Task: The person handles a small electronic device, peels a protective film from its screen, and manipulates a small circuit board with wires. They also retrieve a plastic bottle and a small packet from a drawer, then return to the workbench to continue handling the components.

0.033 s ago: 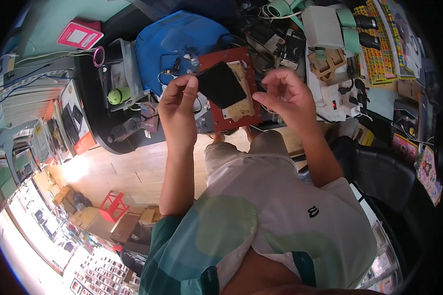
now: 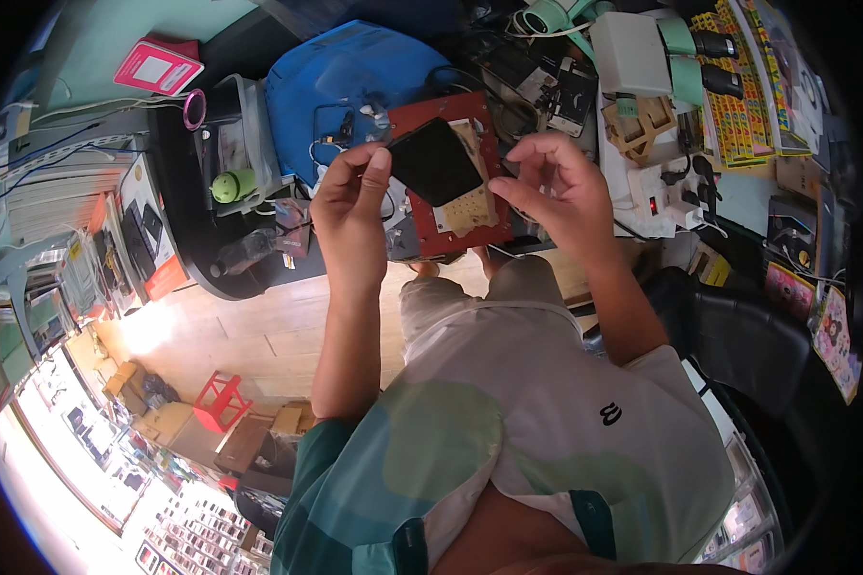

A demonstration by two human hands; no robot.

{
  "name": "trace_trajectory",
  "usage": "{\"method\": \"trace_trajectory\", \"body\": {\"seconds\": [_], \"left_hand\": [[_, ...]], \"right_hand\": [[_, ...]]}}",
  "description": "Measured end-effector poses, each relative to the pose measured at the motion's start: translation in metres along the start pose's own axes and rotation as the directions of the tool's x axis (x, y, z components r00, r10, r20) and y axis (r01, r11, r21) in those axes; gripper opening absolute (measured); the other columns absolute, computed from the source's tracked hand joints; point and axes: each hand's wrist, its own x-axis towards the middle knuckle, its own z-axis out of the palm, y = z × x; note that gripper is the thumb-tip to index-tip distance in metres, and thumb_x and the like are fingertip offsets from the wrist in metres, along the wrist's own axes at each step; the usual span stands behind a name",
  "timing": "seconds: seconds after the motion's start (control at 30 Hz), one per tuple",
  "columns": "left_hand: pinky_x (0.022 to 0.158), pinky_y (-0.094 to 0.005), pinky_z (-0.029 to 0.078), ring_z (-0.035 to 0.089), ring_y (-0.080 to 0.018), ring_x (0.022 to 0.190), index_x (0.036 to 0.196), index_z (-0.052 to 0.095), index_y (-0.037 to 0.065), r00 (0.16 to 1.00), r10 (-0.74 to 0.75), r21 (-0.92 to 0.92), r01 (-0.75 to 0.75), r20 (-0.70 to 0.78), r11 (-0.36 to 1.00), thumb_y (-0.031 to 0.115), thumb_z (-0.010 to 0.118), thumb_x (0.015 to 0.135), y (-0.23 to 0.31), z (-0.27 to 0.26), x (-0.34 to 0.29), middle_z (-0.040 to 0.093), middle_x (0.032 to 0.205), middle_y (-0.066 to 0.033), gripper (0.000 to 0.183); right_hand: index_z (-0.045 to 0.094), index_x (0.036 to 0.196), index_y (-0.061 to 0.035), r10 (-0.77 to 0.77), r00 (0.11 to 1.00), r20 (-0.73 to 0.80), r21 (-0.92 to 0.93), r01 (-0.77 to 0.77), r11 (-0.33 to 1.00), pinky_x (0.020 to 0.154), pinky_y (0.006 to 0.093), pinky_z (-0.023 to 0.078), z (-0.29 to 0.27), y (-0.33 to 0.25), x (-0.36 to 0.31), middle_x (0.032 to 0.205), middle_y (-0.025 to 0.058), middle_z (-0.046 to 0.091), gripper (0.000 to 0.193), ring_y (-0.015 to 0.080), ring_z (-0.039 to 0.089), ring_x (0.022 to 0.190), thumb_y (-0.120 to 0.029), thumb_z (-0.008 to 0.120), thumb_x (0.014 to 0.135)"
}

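Both hands up over the bench, dark phone screen panel pinched in the left.

L hand (image 2: 350,206) has thumb + forefinger clamped on the corner of the black screen panel (image 2: 435,161), held tilted just above the red work mat (image 2: 451,182). R hand (image 2: 558,187) is close beside the panel's right edge, fingers curled & slightly apart, holding nothing I can make out. Nothing looks shifted, panel in the same grip, so prob. mid-inspection. Farther back: blue bag (image 2: 350,81), green ball (image 2: 232,184) in grey tray, white power strip (image 2: 666,187), pink box (image 2: 158,69).
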Motion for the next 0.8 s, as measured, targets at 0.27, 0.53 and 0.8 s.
{"method": "trace_trajectory", "body": {"seconds": [0.27, 0.53, 0.8], "left_hand": [[0.084, -0.0226, 0.046, 0.058, -0.0078, 0.09, 0.114, 0.069, -0.001, 0.993, 0.087, 0.106, -0.095, 0.084, 0.99, 0.013, 0.067, 0.104, -0.012, 0.01, -0.003, 0.068, 0.099, -0.001, 0.017], [0.08, -0.0235, 0.047, 0.058, -0.008, 0.087, 0.118, 0.069, 0.001, 0.972, 0.186, 0.183, -0.211, 0.143, 0.96, 0.014, 0.065, 0.105, -0.037, 0.003, -0.002, 0.067, 0.104, -0.0011, 0.018], [0.089, -0.0253, 0.045, 0.056, -0.0101, 0.099, 0.117, 0.066, -0.001, 0.977, 0.132, 0.07, -0.146, 0.166, 0.987, 0.012, 0.061, 0.107, -0.037, -0.003, 0.001, 0.063, 0.117, -0.0031, 0.017]], "right_hand": [[0.07, 0.106, -0.0003, -0.468, 0.882, -0.054, -0.382, 0.415, 0.826, 0.067, 0.027, 0.053, 0.013, 0.017, 0.018, 0.096, 0.0093, 0.07, 0.026, 0.0152, 0.068, 0.075, -0.007, 0.084, 0.085], [0.073, 0.105, -0.0009, -0.379, 0.919, -0.111, -0.319, 0.328, 0.889, 0.074, 0.0322, 0.058, 0.014, 0.036, 0.009, 0.106, 0.0125, 0.073, 0.023, 0.0243, 0.074, 0.088, -0.007, 0.084, 0.085], [0.072, 0.108, 0.0024, -0.46, 0.888, -0.024, -0.271, 0.437, 0.858, 0.079, 0.0312, 0.059, 0.009, 0.039, 0.014, 0.106, 0.0138, 0.074, 0.023, 0.0216, 0.073, 0.093, -0.001, 0.08, 0.086]]}}
